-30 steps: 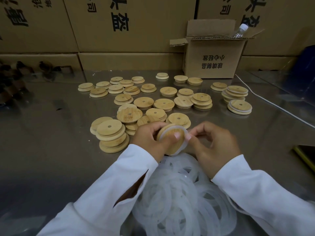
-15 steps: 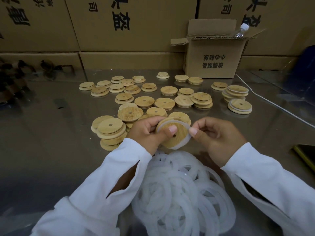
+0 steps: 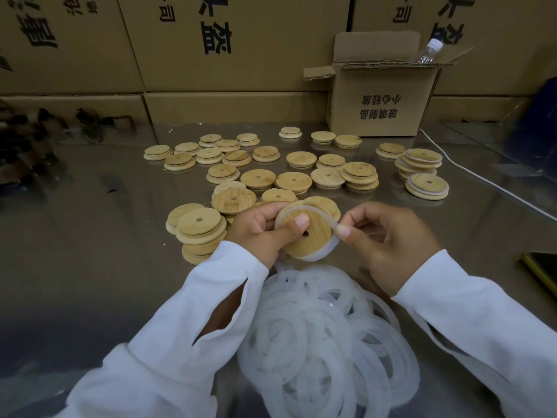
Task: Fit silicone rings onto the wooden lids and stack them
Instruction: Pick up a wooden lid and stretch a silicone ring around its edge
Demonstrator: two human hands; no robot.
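Left hand (image 3: 261, 230) grips a wooden lid (image 3: 320, 236) above the worktop (image 3: 90, 267), thumb pressed on its face, fingers curled behind. Right hand (image 3: 390, 238) pinches the silicone ring (image 3: 319, 256) at the lid's rim, knuckles bent. Beneath lies a heap of rings (image 3: 325, 342); bare lids (image 3: 294, 181) spread beyond.

Held lid (image 3: 319, 236): sat tilted at frame centre.
Ring (image 3: 315, 256): white, stretched partly round its rim.
Loose rings (image 3: 325, 342): lay heaped, lower centre.
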